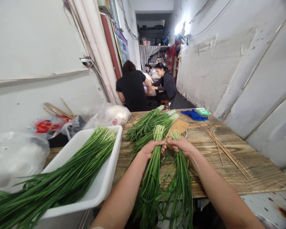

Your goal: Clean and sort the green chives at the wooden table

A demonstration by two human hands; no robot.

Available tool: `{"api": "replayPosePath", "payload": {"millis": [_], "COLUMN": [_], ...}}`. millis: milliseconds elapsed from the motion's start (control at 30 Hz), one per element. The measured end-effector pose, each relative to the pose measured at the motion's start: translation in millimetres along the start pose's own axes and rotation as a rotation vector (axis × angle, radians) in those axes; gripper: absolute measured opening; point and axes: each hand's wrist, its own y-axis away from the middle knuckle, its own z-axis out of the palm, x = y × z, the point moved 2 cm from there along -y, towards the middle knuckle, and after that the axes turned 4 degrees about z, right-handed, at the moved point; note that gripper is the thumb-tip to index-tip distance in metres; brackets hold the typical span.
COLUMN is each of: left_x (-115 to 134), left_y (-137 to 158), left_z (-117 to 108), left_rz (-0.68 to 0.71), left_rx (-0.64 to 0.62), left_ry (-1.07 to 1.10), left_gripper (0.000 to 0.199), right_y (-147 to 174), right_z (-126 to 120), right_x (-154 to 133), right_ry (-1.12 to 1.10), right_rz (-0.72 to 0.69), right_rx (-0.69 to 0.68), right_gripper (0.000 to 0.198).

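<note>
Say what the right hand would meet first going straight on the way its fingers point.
The right hand would most likely meet the left hand, just ahead and closed around a bunch of green stalks. Whether the two hands already touch is unclear.

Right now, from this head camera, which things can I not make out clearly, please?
All in the head view:
- Left hand: partly hidden behind the left bunch it grips.
- Right hand: partly hidden behind the right bunch.
- Leaves in the tray: ends cut off by the picture's left edge.
- Plastic bag at far left: cloudy film hides its contents.
- Green-edged card: its print is too small to read.
</note>
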Motion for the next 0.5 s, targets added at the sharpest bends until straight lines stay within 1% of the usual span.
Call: {"api": "replayPosePath", "payload": {"millis": [200, 333, 500], "left_x": [0.9, 1.7, 2.7], "left_y": [-1.9, -1.9, 0.1], "left_z": [-1.9, -2.1, 0.6], "left_rz": [0.003, 0.007, 0.025], "left_rx": [0.020, 0.030, 0.061], "left_ry": [0.008, 0.020, -0.002], "left_gripper": [0.012, 0.010, 0.008], "right_y": [0.2, 5.1, 8.5], "right_z": [-3.5, -5.6, -9.2], "right_x": [0.9, -6.6, -14.7], "right_ry": [-0.023, -0.112, -0.232], "right_rz": [0.035, 0.049, 0.022], "right_rx": [-0.009, -0.051, -0.088], "right_gripper": [0.025, 0.026, 0.026]}}
